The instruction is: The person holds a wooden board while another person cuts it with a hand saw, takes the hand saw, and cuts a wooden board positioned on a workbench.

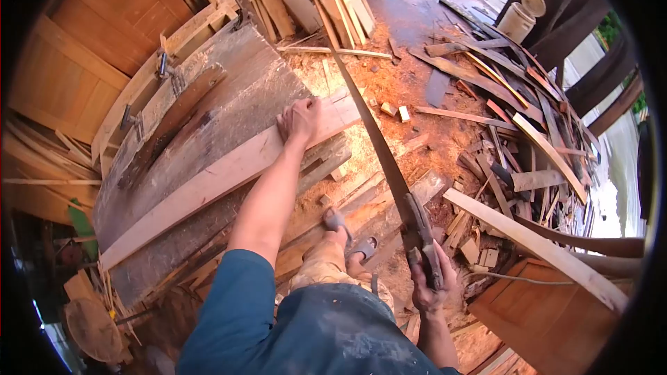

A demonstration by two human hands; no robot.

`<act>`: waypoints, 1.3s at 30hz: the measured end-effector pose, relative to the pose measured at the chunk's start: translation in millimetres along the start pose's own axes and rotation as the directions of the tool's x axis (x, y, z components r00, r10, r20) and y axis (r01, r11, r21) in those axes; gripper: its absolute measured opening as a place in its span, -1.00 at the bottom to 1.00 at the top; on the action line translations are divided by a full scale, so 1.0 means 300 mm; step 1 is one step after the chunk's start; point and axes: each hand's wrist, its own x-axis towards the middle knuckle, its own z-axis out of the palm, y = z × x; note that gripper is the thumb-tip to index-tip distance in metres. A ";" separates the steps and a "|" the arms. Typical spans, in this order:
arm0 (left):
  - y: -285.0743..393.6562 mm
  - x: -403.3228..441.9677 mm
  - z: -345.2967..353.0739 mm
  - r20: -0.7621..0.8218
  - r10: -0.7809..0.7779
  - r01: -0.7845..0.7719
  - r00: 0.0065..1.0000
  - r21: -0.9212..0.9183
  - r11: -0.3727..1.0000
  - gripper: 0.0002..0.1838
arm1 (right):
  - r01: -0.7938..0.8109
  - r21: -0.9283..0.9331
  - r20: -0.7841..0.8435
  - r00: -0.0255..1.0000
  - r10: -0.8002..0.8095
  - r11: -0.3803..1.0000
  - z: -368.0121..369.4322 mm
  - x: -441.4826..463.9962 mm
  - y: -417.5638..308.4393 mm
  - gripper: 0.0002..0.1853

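My left hand [300, 122] presses on a long pale wooden plank [229, 164] near its far end, fingers curled over it. The plank lies along the edge of a worn workbench [208, 107], its end jutting past the bench top. My right hand [434, 281] is closed around the dark handle of a handsaw [384, 156]. The long brown blade points up and away, just right of the plank's end. Whether the teeth touch the wood I cannot tell.
A metal-fitted curved piece [174, 114] sits on the bench. Sawdust and offcuts [399, 112] cover the floor. Scrap wood [535, 111] is heaped at right, with a long pale board [535, 243] nearer. Boards [340, 0] lean at the back; panelled doors [104, 28] stand left.
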 end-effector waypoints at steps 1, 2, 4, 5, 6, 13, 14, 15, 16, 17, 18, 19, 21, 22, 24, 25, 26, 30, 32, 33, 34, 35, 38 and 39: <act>0.021 -0.005 -0.033 0.055 -0.038 0.038 0.998 0.001 0.999 -0.52 | 0.003 -0.040 0.038 0.999 -0.002 0.999 0.008 0.020 0.012 -0.42; 0.033 -0.003 -0.047 0.107 -0.073 0.074 0.992 0.002 0.997 -0.51 | 0.021 -0.038 0.049 0.999 -0.020 0.999 0.023 0.044 0.014 -0.42; 0.025 0.002 -0.015 0.009 -0.055 0.055 0.998 0.005 0.998 -0.48 | 0.059 -0.042 0.067 0.996 -0.057 0.997 0.055 0.087 0.011 -0.41; 0.023 0.002 -0.004 -0.039 -0.048 0.048 0.998 0.006 0.999 -0.46 | 0.036 -0.057 0.105 0.994 -0.030 0.998 0.057 0.097 0.026 -0.40; 0.022 0.010 0.006 -0.050 -0.046 0.047 0.998 0.006 0.999 -0.46 | 0.055 -0.070 0.117 0.992 -0.047 0.996 0.062 0.116 0.028 -0.40; 0.057 0.010 -0.025 0.061 -0.133 0.130 0.989 0.058 0.990 -0.40 | 0.063 -0.078 0.143 0.988 -0.051 0.995 0.115 0.169 0.001 -0.40; 0.062 0.013 -0.022 0.061 -0.150 0.146 0.987 0.067 0.987 -0.40 | 0.102 -0.098 0.145 0.986 -0.087 0.990 0.120 0.176 0.013 -0.38; 0.060 0.014 -0.016 0.052 -0.146 0.143 0.988 0.059 0.988 -0.41 | 0.142 -0.121 0.156 0.980 -0.123 0.982 0.117 0.180 0.023 -0.36; 0.053 0.017 -0.008 0.044 -0.143 0.141 0.989 0.053 0.989 -0.41 | 0.137 -0.117 0.171 0.978 -0.116 0.984 0.112 0.180 0.022 -0.36; 0.051 0.014 0.002 0.036 -0.140 0.138 0.990 0.046 0.989 -0.41 | 0.133 -0.115 0.185 0.976 -0.110 0.984 0.106 0.182 0.014 -0.36; 0.052 0.000 0.013 0.020 -0.135 0.134 0.991 0.039 0.990 -0.41 | 0.128 -0.112 0.202 0.974 -0.103 0.985 0.098 0.185 0.016 -0.36; 0.052 -0.007 0.015 -0.002 -0.128 0.128 0.992 0.037 0.991 -0.41 | 0.227 -0.106 0.198 0.959 -0.203 0.968 0.101 0.195 0.033 -0.32; 0.064 -0.002 -0.004 -0.002 -0.132 0.132 0.991 0.046 0.990 -0.41 | 0.168 -0.019 0.232 0.960 -0.159 0.986 0.089 0.190 0.063 -0.29; 0.052 0.001 0.008 -0.012 -0.124 0.124 0.992 0.037 0.992 -0.41 | 0.129 0.020 0.252 0.959 -0.130 0.991 0.082 0.179 0.075 -0.27; 0.043 0.001 0.016 -0.027 -0.104 0.104 0.994 0.013 0.994 -0.41 | 0.128 0.007 0.257 0.958 -0.125 0.992 0.083 0.169 0.084 -0.24; 0.044 0.002 0.019 -0.011 -0.116 0.117 0.993 0.021 0.993 -0.42 | 0.132 -0.014 0.257 0.958 -0.124 0.991 0.082 0.166 0.084 -0.24; 0.053 -0.001 0.010 -0.016 -0.115 0.116 0.993 0.017 0.993 -0.42 | 0.139 -0.035 0.260 0.958 -0.125 0.990 0.081 0.168 0.085 -0.25; 0.050 -0.005 0.018 -0.036 -0.119 0.120 0.992 0.014 0.993 -0.41 | 0.140 -0.035 0.256 0.958 -0.127 0.989 0.076 0.167 0.099 -0.28; 0.048 -0.006 0.019 -0.028 -0.127 0.128 0.991 0.011 0.992 -0.40 | 0.116 -0.030 0.250 0.963 -0.105 0.993 0.080 0.170 0.099 -0.29; 0.052 -0.007 0.012 -0.015 -0.136 0.136 0.991 0.003 0.991 -0.40 | 0.119 -0.038 0.248 0.963 -0.106 0.992 0.078 0.169 0.100 -0.30; 0.056 -0.006 0.012 -0.002 -0.143 0.143 0.990 -0.007 0.990 -0.40 | 0.109 -0.038 0.246 0.965 -0.096 0.993 0.068 0.160 0.102 -0.31; 0.052 -0.003 0.026 -0.051 -0.123 0.123 0.991 -0.004 0.992 -0.41 | 0.100 -0.039 0.243 0.966 -0.088 0.994 0.054 0.145 0.102 -0.31; 0.030 0.005 0.053 -0.148 -0.088 0.088 0.985 -0.004 0.996 -0.42 | 0.078 -0.028 0.217 0.974 -0.070 0.997 0.058 0.140 0.118 -0.28; 0.031 0.003 0.052 -0.139 -0.090 0.089 0.986 -0.013 0.996 -0.42 | 0.068 -0.024 0.203 0.977 -0.062 0.997 0.060 0.139 0.121 -0.26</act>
